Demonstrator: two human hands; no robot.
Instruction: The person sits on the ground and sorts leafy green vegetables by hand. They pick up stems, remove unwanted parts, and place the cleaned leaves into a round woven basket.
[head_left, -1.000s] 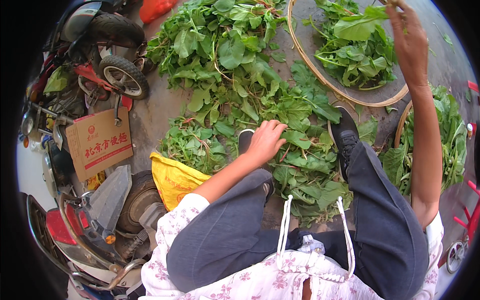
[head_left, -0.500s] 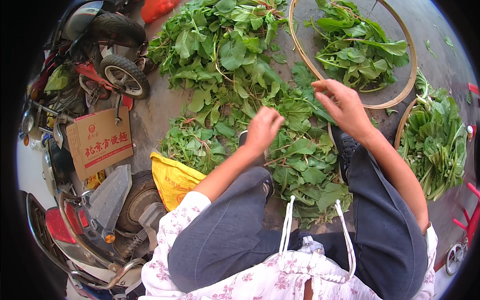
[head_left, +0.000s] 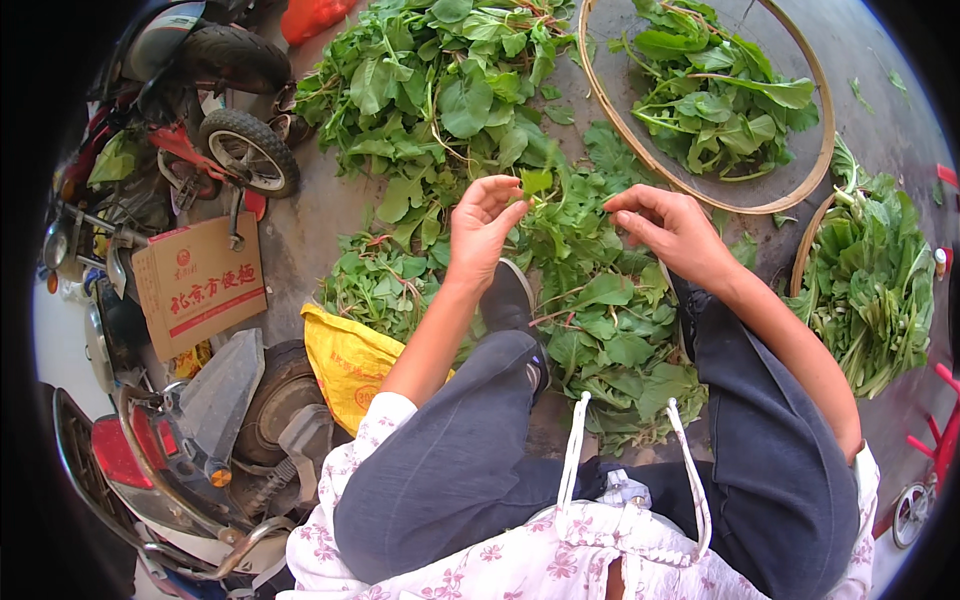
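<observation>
My left hand [head_left: 485,225] is closed on a small leafy sprig [head_left: 537,183] above the heaped greens. My right hand [head_left: 660,222] is raised to the right of it, fingers bent and thumb near the forefinger; whether it grips a stem is too small to tell. Beneath and beyond both hands lie piles of loose leafy greens [head_left: 450,85], some with pinkish stems. A round wooden-rimmed tray [head_left: 610,105] at upper right holds more greens [head_left: 725,110].
Scooters [head_left: 170,430] and a small wheel [head_left: 248,150] crowd the left, beside a cardboard box [head_left: 200,285]. A yellow sack [head_left: 350,360] lies by my left knee. A second rimmed tray of greens [head_left: 865,280] and a red wheeled frame [head_left: 935,450] are at right.
My right hand has come down from the round tray toward the middle. My left hand has risen off the pile and now holds a sprig; my left foot shows more.
</observation>
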